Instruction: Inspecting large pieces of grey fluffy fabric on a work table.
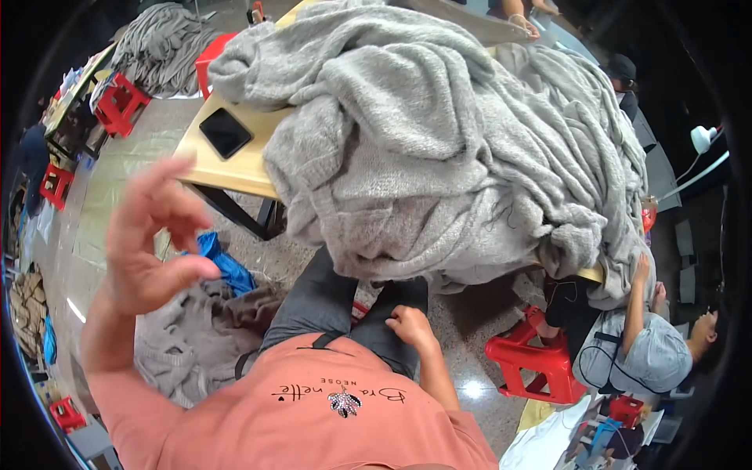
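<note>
My left hand is raised in the air at the left, off the table's near left corner. Its fingers curve and stand apart from the thumb, with nothing between them. My right hand is low over my lap, its fingers curled in; what they hold, if anything, is hidden. In front of me a large heap of light grey knitted garments covers most of the wooden table and hangs over its near edge. A black smartphone lies flat on the bare left corner of the table.
Grey knitwear and a blue plastic bag lie on the floor beside my left leg. A person in a grey top sits at the right by a red stool, an arm on the heap. Another person's hand is at the far edge.
</note>
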`<state>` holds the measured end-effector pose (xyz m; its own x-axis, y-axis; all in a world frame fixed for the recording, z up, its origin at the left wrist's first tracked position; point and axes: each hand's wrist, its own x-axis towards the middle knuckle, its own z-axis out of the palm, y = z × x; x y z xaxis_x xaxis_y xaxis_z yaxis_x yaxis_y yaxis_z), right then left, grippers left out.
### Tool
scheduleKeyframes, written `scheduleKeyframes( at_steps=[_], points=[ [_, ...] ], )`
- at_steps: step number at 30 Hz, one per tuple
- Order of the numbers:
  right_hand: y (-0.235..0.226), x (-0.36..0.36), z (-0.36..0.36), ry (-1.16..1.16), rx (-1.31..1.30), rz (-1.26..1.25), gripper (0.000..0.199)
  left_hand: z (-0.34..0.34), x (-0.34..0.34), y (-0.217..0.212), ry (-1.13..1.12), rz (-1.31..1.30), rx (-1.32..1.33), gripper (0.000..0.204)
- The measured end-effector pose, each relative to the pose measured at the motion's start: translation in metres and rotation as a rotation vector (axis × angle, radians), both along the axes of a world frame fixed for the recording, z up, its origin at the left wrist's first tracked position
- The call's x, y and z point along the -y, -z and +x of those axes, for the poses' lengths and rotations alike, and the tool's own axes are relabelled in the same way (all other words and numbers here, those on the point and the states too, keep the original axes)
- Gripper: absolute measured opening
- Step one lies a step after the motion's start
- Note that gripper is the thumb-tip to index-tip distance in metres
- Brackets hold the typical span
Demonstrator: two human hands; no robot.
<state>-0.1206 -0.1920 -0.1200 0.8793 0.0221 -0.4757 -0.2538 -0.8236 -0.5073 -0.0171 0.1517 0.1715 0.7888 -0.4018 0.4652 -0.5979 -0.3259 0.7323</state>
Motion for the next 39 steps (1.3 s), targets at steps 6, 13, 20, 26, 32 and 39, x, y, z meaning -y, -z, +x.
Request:
scheduleKeyframes(
  at_steps=[6, 13, 20, 26, 32, 39],
  points=[
    [0.005, -0.004, -0.012, 0.097, 0.064, 0.072, 0.025, 0.044, 0.066, -0.087, 0.632, -0.063, 0.608, 0.081],
    [0.006, 0.013, -0.033, 0.045, -0.082, 0.031, 0.025, 0.072, 0.049, -0.126, 0.694, 0.142, 0.765, 0.077],
    [0.002, 0.002, 0.016, -0.062, 0.041, -0.020, 0.024, 0.067, 0.059, -0.102, 0.631, 0.018, 0.482, 0.074],
    [0.002, -0.003, 0.034, -0.338, 0.084, -0.139, 0.023, 0.080, 0.038, -0.104, 0.495, -0.009, 0.692, 0.070],
    [0.025, -0.008, 0.011, -0.119, 0.270, -0.003, 0.025, 0.075, 0.013, -0.114, 0.295, 0.039, 1.272, 0.067],
    [0.013, -0.005, 0.002, -0.096, 0.025, -0.073, 0.028, 0.070, 0.034, -0.086, 0.284, -0.111, 1.064, 0.064]
  ],
)
